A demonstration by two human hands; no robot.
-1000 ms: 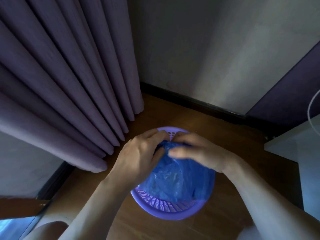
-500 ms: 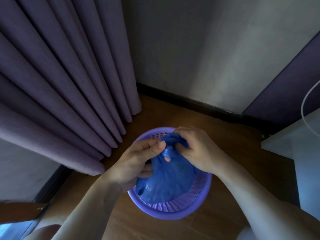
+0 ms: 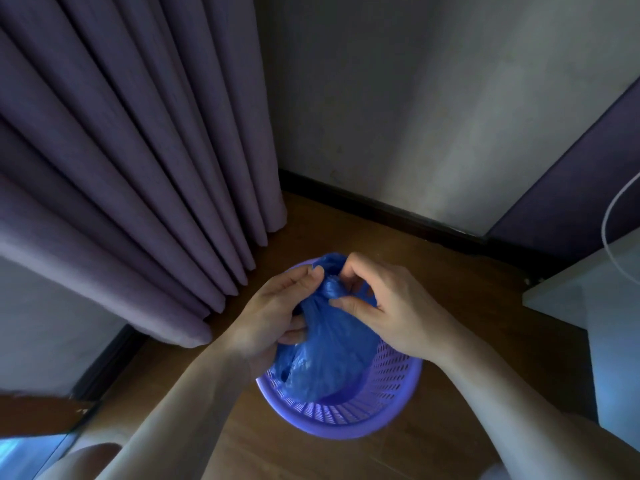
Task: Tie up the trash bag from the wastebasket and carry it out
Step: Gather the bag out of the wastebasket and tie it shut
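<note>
Blue trash bag (image 3: 325, 355) neck gathered, pinched between both hands' fingers (image 3: 313, 277), above wastebasket (image 3: 394, 386)

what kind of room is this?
Probably a bedroom or similar private room at home: floor-length purple curtains, wood floor with dark baseboard, and a small purple wastebasket in the corner.
</note>
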